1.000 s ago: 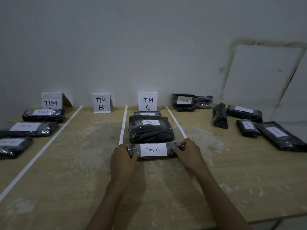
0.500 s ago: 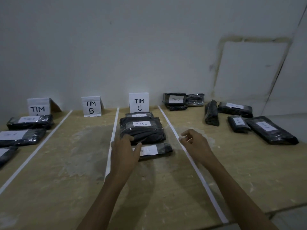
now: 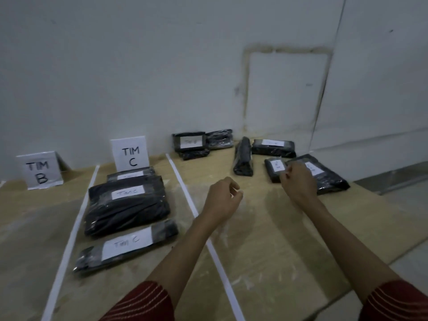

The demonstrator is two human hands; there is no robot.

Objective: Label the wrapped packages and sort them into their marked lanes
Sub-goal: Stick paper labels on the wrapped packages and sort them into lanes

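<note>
My right hand (image 3: 297,181) reaches over a small black wrapped package (image 3: 273,169) with a white label, its curled fingers at the package's right edge. Whether they grip it is unclear. It also covers part of a larger labelled package (image 3: 328,179). My left hand (image 3: 223,200) hovers over the bare table with loosely curled fingers, holding nothing. In the lane in front of the TIM C sign (image 3: 130,154) lie three labelled packages: a near one (image 3: 126,246), a bulky middle one (image 3: 127,207) and a far one (image 3: 130,174).
White tape strips (image 3: 187,200) (image 3: 76,223) border the C lane, and a TIM B sign (image 3: 39,170) stands left. More black packages lie at the back right: a stack (image 3: 190,144), an unlabelled one (image 3: 243,159) and a labelled one (image 3: 273,147). The table edge (image 3: 361,249) runs close on the right.
Both hands let go of the near TIM C package and moved right. The right hand has reached the small package in the unsorted pile; the view has turned right.
</note>
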